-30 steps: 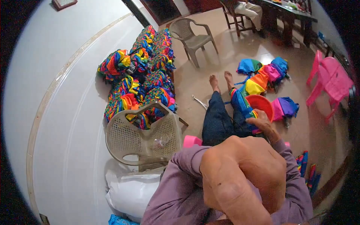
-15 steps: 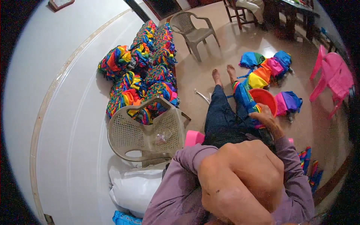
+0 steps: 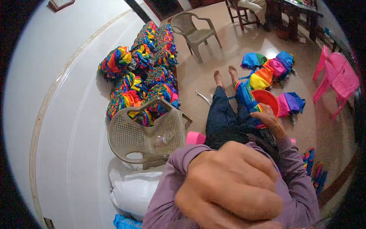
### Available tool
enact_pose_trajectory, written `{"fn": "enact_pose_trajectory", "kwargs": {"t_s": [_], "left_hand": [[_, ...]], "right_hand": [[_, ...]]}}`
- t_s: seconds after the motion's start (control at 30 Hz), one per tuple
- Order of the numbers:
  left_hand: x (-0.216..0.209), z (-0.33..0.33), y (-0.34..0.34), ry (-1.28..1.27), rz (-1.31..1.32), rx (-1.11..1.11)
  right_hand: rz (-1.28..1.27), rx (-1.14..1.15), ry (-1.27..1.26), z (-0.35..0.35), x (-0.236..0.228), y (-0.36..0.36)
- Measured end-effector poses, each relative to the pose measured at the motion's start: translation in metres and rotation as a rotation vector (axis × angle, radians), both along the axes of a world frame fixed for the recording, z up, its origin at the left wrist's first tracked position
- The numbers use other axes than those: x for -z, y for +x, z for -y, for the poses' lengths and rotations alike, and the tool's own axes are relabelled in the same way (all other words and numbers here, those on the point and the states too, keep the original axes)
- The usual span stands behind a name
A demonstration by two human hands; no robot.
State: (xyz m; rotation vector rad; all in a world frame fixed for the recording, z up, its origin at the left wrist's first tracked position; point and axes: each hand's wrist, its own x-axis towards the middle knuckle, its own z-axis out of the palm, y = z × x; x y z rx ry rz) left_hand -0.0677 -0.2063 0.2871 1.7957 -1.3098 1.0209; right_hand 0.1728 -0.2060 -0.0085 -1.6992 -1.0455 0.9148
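My left hand (image 3: 228, 185) is raised very close to the view, its fingers curled over. Whatever may be in them is hidden. Over my right thigh lies a rolled rainbow-striped fabric bundle (image 3: 246, 97), which looks like a folded umbrella. My right hand (image 3: 268, 117) grips its near end, thumb across the stripes. A red round basin (image 3: 265, 100) sits right beside the bundle, partly behind that hand.
Rainbow fabric bundles (image 3: 263, 74) lie on the floor ahead right. A tall heap of similar bundles (image 3: 143, 76) stands left, near a beige plastic chair (image 3: 133, 131). Another chair (image 3: 196, 34), a pink chair (image 3: 337, 78) and a white sack (image 3: 135, 189) surround me.
My left hand has shifted left and turned, so its curled fingers show more across the view. My right hand stays on the rainbow bundle. The whole view has shifted slightly.
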Motion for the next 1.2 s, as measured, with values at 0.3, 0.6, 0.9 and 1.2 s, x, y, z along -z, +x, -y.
{"fn": "enact_pose_trajectory", "kwargs": {"t_s": [0.3,0.6,0.9,1.2], "left_hand": [[-0.003,0.022,-0.013,-0.297,0.230,-0.151],[0.036,0.083,-0.030,-0.319,0.901,-0.158],[0.039,0.084,0.000,-0.351,0.957,0.252],[0.047,0.087,0.006,-0.416,0.794,0.253]], "right_hand": [[0.039,0.089,0.070,0.013,-0.001,0.006],[0.017,0.008,0.079,0.013,-0.013,-0.004],[-0.101,0.008,0.071,0.011,-0.023,-0.011],[-0.078,-0.050,0.142,0.009,0.000,-0.002]]}}
